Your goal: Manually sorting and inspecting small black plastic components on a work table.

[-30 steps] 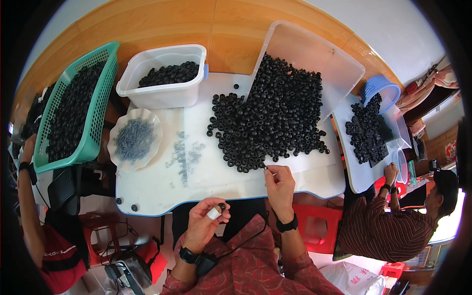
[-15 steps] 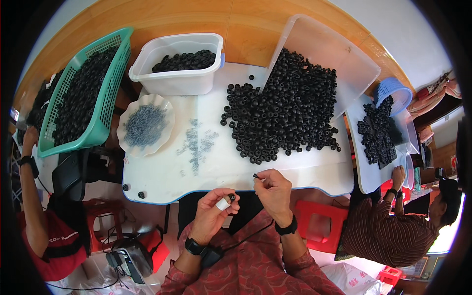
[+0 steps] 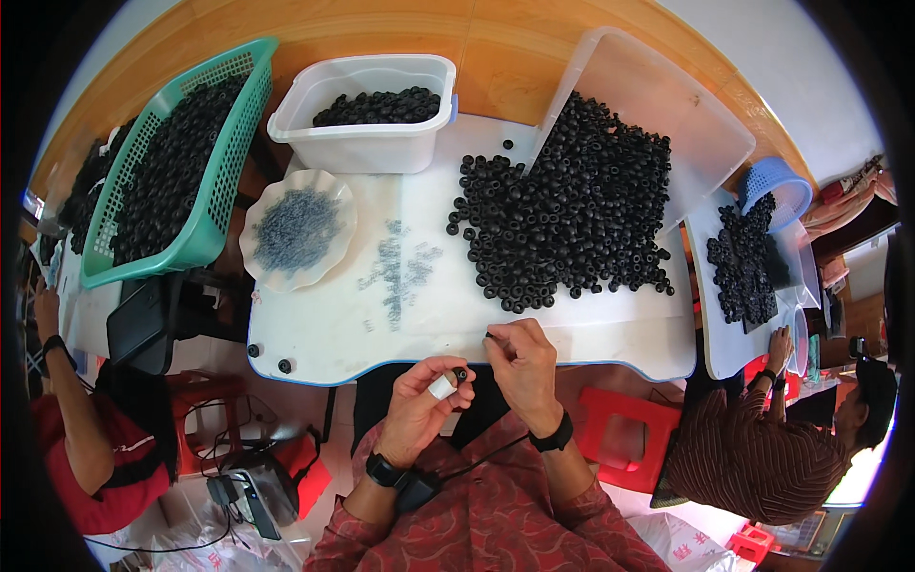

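My left hand [image 3: 422, 400] is closed, over the table's near edge. Between its thumb and fingertips it pinches a small black ring-shaped part [image 3: 461, 374], its hole showing. A white band [image 3: 441, 387] sits around the thumb. Close by on the right, my right hand [image 3: 524, 367] is closed in a pinch. A small dark piece [image 3: 490, 335] pokes out at its fingertips, too small to name. Beyond both hands, a large heap of black ring-shaped parts [image 3: 562, 219] spills from a tipped clear plastic bin [image 3: 681, 119].
A scalloped dish [image 3: 255, 250] holds many tiny grey pieces; more of these pieces [image 3: 393, 272] lie scattered beside it. Behind are a white tub [image 3: 367, 151] and a green basket [image 3: 205, 229] of black parts. Two loose black parts [image 3: 284, 366] lie near the front-left edge. Co-workers sit at both sides.
The view has shifted a little, so the table appears farther right and higher. My right hand has tilted slightly, and its dark piece shows less. The left hand keeps hold of its black part.
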Tool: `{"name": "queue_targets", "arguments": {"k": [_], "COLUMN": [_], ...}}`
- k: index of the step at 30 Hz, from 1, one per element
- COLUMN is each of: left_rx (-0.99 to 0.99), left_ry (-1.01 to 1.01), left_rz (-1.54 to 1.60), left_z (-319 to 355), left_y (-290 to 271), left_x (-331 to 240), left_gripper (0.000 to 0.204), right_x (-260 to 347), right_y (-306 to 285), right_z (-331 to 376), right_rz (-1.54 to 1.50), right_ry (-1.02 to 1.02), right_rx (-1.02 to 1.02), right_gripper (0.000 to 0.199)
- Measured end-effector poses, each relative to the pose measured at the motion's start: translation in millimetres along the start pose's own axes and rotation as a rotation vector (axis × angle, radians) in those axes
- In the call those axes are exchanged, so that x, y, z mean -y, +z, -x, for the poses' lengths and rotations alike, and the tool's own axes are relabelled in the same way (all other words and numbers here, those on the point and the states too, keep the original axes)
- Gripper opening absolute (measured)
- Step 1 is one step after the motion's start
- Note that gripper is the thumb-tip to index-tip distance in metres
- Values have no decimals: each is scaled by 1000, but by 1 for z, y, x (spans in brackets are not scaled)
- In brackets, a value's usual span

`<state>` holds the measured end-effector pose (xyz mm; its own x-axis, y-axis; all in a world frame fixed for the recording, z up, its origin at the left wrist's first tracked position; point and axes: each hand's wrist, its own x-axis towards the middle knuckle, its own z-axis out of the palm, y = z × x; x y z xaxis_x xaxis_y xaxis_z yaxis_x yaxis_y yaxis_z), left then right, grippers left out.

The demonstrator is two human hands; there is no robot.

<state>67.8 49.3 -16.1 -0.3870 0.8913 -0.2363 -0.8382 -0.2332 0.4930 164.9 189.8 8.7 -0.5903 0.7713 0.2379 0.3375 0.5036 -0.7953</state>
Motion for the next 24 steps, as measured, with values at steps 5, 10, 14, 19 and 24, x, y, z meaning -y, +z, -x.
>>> {"name": "queue_targets", "arguments": {"k": [5,10,14,19,24], "left_rx": [56,52,67,46,47], "left_ry": [11,14,28,66,86], "left_rz": [34,54,65,72,57], "left_z": [-2,-1,-2,-1,0], "left_y": [-7,-8,-7,0,5], "left_x": [3,2,2,-1,-4], "left_gripper": [24,24,24,22,21], "right_x": [-2,11,10,16,18], "right_y": [4,-7,-8,-11,-10], "right_z": [3,11,14,16,19], "right_rz": [53,-287,-522,-631,-667], "right_ry": [-79,230,235,156,157], "right_rx": [-31,107,150,216,231], "right_gripper": [12,15,14,21,23]}}
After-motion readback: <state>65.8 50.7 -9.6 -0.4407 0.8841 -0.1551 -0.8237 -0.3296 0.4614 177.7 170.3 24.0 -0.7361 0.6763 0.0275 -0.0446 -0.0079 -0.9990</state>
